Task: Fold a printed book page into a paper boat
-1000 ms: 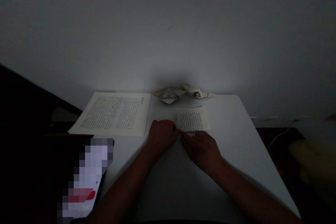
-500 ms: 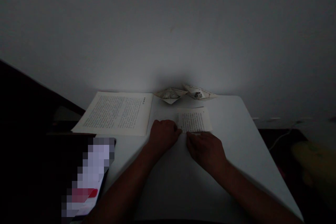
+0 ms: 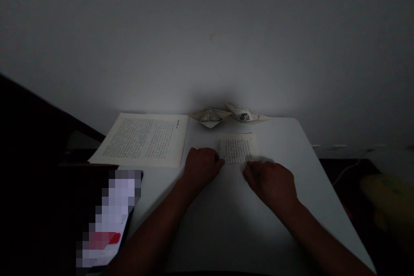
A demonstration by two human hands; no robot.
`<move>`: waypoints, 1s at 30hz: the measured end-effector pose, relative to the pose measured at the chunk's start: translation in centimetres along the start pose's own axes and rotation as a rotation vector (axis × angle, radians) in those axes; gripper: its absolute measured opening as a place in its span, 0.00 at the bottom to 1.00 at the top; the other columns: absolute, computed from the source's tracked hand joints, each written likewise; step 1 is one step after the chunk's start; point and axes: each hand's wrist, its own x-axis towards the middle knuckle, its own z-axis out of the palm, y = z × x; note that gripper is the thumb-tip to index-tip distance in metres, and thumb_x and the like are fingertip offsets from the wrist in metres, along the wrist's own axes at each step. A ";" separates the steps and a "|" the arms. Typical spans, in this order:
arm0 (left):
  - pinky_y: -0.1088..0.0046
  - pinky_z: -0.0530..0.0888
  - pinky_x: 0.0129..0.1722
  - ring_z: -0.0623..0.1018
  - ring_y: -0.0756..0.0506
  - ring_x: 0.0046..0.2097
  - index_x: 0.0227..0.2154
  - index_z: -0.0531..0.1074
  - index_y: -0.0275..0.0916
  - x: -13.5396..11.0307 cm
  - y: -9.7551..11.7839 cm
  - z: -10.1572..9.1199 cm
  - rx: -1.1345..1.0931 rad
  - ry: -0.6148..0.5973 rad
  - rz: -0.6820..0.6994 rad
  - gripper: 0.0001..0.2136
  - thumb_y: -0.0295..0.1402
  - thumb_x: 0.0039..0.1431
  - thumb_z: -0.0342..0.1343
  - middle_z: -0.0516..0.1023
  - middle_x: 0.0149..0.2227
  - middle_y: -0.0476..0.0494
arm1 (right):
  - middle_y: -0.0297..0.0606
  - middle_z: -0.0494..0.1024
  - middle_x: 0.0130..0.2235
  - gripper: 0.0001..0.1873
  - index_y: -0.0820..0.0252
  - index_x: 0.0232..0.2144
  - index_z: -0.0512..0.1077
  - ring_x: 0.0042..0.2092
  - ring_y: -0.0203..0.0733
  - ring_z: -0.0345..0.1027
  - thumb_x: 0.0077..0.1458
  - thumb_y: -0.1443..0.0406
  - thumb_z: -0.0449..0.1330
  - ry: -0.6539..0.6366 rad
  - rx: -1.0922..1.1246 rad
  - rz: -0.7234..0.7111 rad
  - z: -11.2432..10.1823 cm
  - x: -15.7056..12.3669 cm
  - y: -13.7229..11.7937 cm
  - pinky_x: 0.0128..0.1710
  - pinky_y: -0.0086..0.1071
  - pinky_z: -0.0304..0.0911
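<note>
A small folded sheet of printed paper (image 3: 237, 151) lies flat on the white table (image 3: 226, 224). My left hand (image 3: 200, 167) rests curled at the sheet's near left corner and pins it down. My right hand (image 3: 273, 181) is at the near right corner, fingers bent and pressed on the paper's lower edge; it is a little blurred. Two folded paper boats (image 3: 211, 117) (image 3: 246, 115) sit at the table's far edge by the wall.
A stack of large printed pages (image 3: 144, 139) lies on the table at the far left. A dark object with a blurred label (image 3: 108, 220) lies at the near left. The room is dim; a grey wall stands right behind the table.
My right hand has slid to the right along the near edge of the small sheet. My left hand has stayed on the left corner.
</note>
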 end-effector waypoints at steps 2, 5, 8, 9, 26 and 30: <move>0.59 0.67 0.43 0.77 0.40 0.38 0.30 0.76 0.37 0.0 0.0 0.0 -0.004 0.002 0.004 0.15 0.41 0.57 0.50 0.80 0.35 0.41 | 0.37 0.77 0.23 0.18 0.54 0.26 0.77 0.25 0.43 0.70 0.56 0.57 0.51 -0.015 -0.036 0.042 -0.2 0.0 0.4 0.24 0.33 0.54; 0.58 0.66 0.43 0.77 0.40 0.38 0.30 0.76 0.37 0.0 -0.1 0.0 -0.009 0.003 0.003 0.15 0.41 0.58 0.49 0.80 0.35 0.41 | 0.37 0.77 0.22 0.19 0.53 0.23 0.77 0.24 0.43 0.70 0.56 0.55 0.50 -0.063 -0.055 0.109 -0.5 0.2 0.9 0.23 0.32 0.51; 0.59 0.66 0.43 0.77 0.41 0.37 0.30 0.76 0.37 0.0 -0.2 0.0 -0.009 -0.008 0.002 0.15 0.41 0.58 0.49 0.79 0.34 0.42 | 0.37 0.78 0.23 0.20 0.53 0.23 0.77 0.25 0.43 0.71 0.55 0.54 0.50 -0.099 -0.037 0.160 -0.7 0.5 1.2 0.23 0.31 0.50; 0.59 0.66 0.42 0.77 0.41 0.37 0.30 0.76 0.37 0.0 -0.2 0.1 -0.010 -0.013 0.001 0.15 0.41 0.58 0.49 0.79 0.34 0.42 | 0.38 0.78 0.23 0.20 0.53 0.23 0.77 0.26 0.44 0.71 0.55 0.54 0.50 -0.102 -0.030 0.170 -0.8 0.5 1.3 0.23 0.31 0.51; 0.56 0.61 0.46 0.64 0.36 0.48 0.39 0.69 0.44 -0.4 -1.4 0.6 -0.014 0.156 -0.162 0.23 0.53 0.45 0.58 0.63 0.45 0.39 | 0.38 0.79 0.26 0.22 0.52 0.25 0.78 0.29 0.46 0.72 0.48 0.45 0.55 -0.116 0.238 0.312 0.5 1.1 4.4 0.24 0.33 0.55; 0.54 0.61 0.47 0.63 0.35 0.49 0.40 0.69 0.43 -0.4 -1.7 1.0 -0.041 0.188 -0.140 0.24 0.53 0.44 0.59 0.63 0.46 0.38 | 0.37 0.79 0.27 0.21 0.53 0.27 0.77 0.29 0.45 0.73 0.46 0.45 0.58 -0.080 0.337 0.308 0.9 1.2 5.2 0.25 0.34 0.60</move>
